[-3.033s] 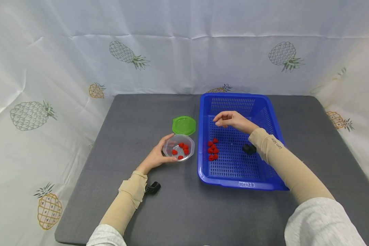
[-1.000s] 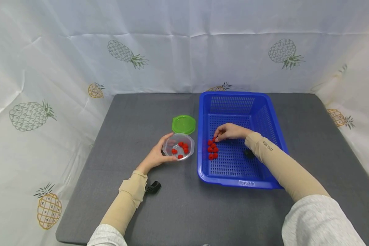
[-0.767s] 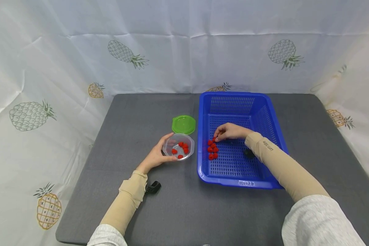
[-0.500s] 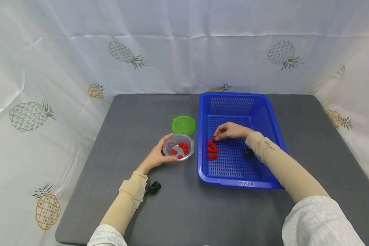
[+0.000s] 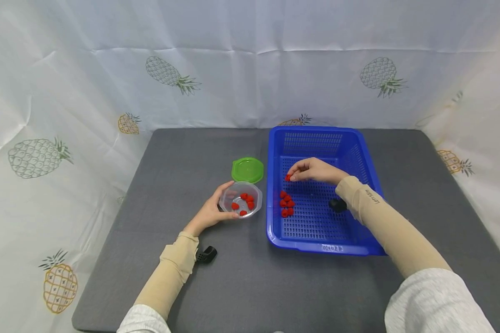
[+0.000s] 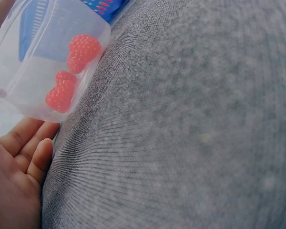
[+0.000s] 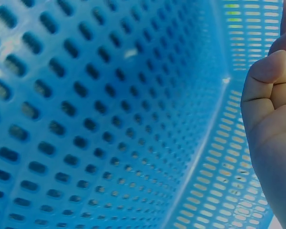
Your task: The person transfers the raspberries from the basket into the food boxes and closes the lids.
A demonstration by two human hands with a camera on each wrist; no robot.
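My left hand [image 5: 208, 213] holds a clear plastic container [image 5: 259, 203] on the table, thumb on the near side and fingers at the far side. Several red raspberries [image 5: 250, 199] lie in it; the left wrist view shows raspberries [image 6: 84, 47] through its wall. Over the blue basket [image 5: 312, 230], my right hand [image 5: 316, 170] pinches one raspberry [image 5: 288, 177] between thumb and fingers, above the basket floor. Several more raspberries [image 5: 286, 203] lie clustered along the basket's left side. In the right wrist view my right hand [image 7: 274, 114] is partly cut off beside the perforated basket wall [image 7: 219, 157].
A green lid [image 5: 247, 169] lies flat behind the container, left of the basket. The basket's raised rim [image 5: 271, 185] stands between container and raspberries. Black straps show at both wrists. A pineapple-print cloth [image 5: 221, 88] hangs behind the grey table [image 5: 250, 282].
My right hand came down to the farthest raspberry of the cluster, took hold of it, and has now lifted it away from the others. My left hand and the container have stayed put.
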